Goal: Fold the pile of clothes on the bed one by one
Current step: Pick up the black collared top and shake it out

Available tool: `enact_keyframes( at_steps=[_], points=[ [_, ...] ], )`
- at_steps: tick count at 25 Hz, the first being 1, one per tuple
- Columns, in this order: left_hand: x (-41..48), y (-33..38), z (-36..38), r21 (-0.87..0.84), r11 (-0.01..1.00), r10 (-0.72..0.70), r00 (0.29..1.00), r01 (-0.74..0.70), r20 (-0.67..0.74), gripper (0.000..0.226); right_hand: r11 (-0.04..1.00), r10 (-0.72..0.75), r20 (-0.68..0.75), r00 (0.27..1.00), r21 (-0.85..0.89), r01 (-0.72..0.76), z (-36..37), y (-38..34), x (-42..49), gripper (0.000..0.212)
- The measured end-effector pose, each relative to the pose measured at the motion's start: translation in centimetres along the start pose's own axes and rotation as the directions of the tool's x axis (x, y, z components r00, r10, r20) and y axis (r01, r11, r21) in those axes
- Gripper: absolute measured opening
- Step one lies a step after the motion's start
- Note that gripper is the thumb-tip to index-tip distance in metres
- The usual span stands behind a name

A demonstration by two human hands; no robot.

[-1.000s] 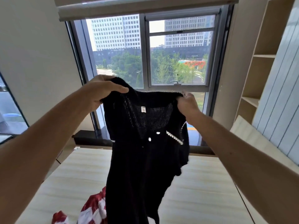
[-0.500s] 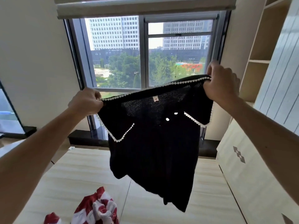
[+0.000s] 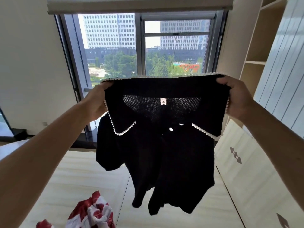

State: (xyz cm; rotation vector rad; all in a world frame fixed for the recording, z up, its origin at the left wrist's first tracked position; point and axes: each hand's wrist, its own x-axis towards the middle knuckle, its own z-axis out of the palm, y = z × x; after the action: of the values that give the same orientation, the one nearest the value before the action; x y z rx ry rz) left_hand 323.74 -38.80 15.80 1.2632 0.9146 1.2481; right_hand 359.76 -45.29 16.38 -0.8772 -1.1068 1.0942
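Holding the black knit top [image 3: 164,153] up before the window [image 3: 115,46], we pinch its bead-trimmed collar at both ends: our left grip [image 3: 97,102] curls round the left end and our right grip [image 3: 236,99] round the right, fingers closed on the fabric. The top hangs spread in the air above the bed [image 3: 92,171], where a red-and-white garment [image 3: 93,211] lies crumpled below and to its left.

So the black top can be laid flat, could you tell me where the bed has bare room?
The bed is bare on its right half, between the red and white garment and the pale side panel, and at the far left by the dark window ledge. Crowded only near left, where that garment lies.
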Motion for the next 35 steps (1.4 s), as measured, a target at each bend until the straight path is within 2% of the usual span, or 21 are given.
enact_keyframes(
  at_steps=[4, 7, 9, 10, 11, 12, 13, 14, 15, 16, 18, 19, 21, 22, 23, 24, 25, 27, 30, 33, 35],
  points=[
    [0.0, 0.6, 0.1, 0.074, 0.997, -0.011, 0.994, 0.003, 0.112, 0.038, 0.998, -0.051, 0.091, 0.995, 0.032, 0.048, -1.5, 0.0, 0.7, 0.025],
    [-0.3, 0.6, -0.8, 0.022, 1.000, 0.008, 0.963, -0.014, 0.270, 0.024, 0.993, -0.062, 0.249, 0.966, -0.084, 0.086, -2.8, 0.4, 1.0, 0.037],
    [0.1, 0.0, -2.4, 0.036, 0.998, 0.030, 0.920, -0.048, 0.392, 0.024, 0.955, -0.124, 0.191, 0.974, -0.242, 0.169, -3.4, 1.1, 0.9, 0.041],
    [0.1, -0.5, -3.1, 0.126, 0.986, 0.042, 0.889, -0.111, 0.455, 0.016, 0.926, -0.177, 0.123, 0.977, -0.316, 0.208, -3.7, 1.5, 0.8, 0.042],
    [0.1, -1.0, -3.6, 0.294, 0.929, 0.044, 0.856, -0.224, 0.515, 0.014, 0.893, -0.230, 0.063, 0.971, -0.384, 0.236, -3.8, 1.9, 0.7, 0.041],
    [-0.1, -1.6, -3.9, 0.495, 0.793, 0.029, 0.833, -0.356, 0.552, 0.022, 0.854, -0.279, 0.019, 0.960, -0.452, 0.257, -3.9, 2.3, 0.6, 0.040],
    [-0.3, -2.1, -3.9, 0.670, 0.592, 0.017, 0.839, -0.447, 0.545, 0.039, 0.816, -0.320, -0.007, 0.947, -0.510, 0.272, -3.9, 2.6, 0.5, 0.038],
    [-0.5, -2.7, -3.6, 0.767, 0.385, 0.042, 0.840, -0.513, 0.541, 0.057, 0.779, -0.356, -0.018, 0.934, -0.558, 0.286, -3.7, 3.0, 0.3, 0.036],
    [-0.7, -3.5, -3.3, 0.793, 0.221, 0.096, 0.822, -0.567, 0.561, 0.072, 0.748, -0.384, -0.025, 0.923, -0.594, 0.296, -3.5, 3.2, 0.0, 0.035],
    [-1.0, -4.2, -2.8, 0.797, 0.128, 0.158, 0.805, -0.591, 0.572, 0.083, 0.722, -0.402, -0.031, 0.915, -0.625, 0.296, -3.2, 3.4, -0.1, 0.034],
    [-1.3, -5.6, -2.2, 0.814, 0.049, 0.323, 0.780, -0.579, 0.536, 0.083, 0.751, -0.375, -0.060, 0.925, -0.604, 0.265, -2.9, 3.6, -0.3, 0.036],
    [-1.3, -6.0, -2.0, 0.821, 0.049, 0.415, 0.759, -0.569, 0.501, 0.076, 0.770, -0.344, -0.062, 0.937, -0.589, 0.244, -2.9, 3.8, -0.5, 0.037],
    [-1.0, -6.8, -1.9, 0.834, 0.189, 0.503, 0.780, -0.518, 0.371, 0.061, 0.728, -0.300, -0.053, 0.953, -0.659, 0.192, -3.0, 4.2, -0.8, 0.036],
    [-0.6, -7.3, -1.8, 0.841, 0.272, 0.494, 0.818, -0.467, 0.294, 0.051, 0.684, -0.286, -0.053, 0.957, -0.710, 0.165, -3.2, 4.7, -0.8, 0.028],
    [-0.3, -7.9, -1.5, 0.856, 0.311, 0.467, 0.851, -0.412, 0.240, 0.038, 0.655, -0.270, -0.054, 0.961, -0.742, 0.143, -3.2, 5.4, -0.9, 0.018],
    [0.0, -8.7, -1.1, 0.865, 0.331, 0.445, 0.871, -0.376, 0.208, 0.023, 0.641, -0.258, -0.063, 0.964, -0.757, 0.122, -2.9, 6.2, -1.1, 0.022],
    [0.1, -9.7, -0.6, 0.861, 0.358, 0.430, 0.882, -0.361, 0.191, 0.018, 0.642, -0.248, -0.080, 0.965, -0.760, 0.102, -2.9, 7.3, -1.2, 0.030],
    [-0.2, -12.0, 0.0, 0.822, 0.427, 0.423, 0.886, -0.378, 0.187, 0.022, 0.656, -0.227, -0.096, 0.969, -0.750, 0.080, -3.2, 9.8, -1.8, 0.030],
    [-2.2, -15.7, -0.9, 0.796, 0.416, 0.448, 0.861, -0.439, 0.241, 0.030, 0.684, -0.194, -0.055, 0.979, -0.723, 0.095, -3.9, 13.4, -4.2, 0.023],
    [-4.5, -18.5, -3.0, 0.807, 0.291, 0.448, 0.818, -0.515, 0.360, 0.046, 0.713, -0.212, -0.035, 0.977, -0.689, 0.130, -4.9, 16.4, -6.5, 0.022],
    [-6.1, -19.5, -3.5, 0.785, 0.280, 0.421, 0.805, -0.553, 0.418, 0.035, 0.723, -0.206, -0.002, 0.979, -0.674, 0.151, -5.5, 17.7, -7.3, 0.019]
  ],
)
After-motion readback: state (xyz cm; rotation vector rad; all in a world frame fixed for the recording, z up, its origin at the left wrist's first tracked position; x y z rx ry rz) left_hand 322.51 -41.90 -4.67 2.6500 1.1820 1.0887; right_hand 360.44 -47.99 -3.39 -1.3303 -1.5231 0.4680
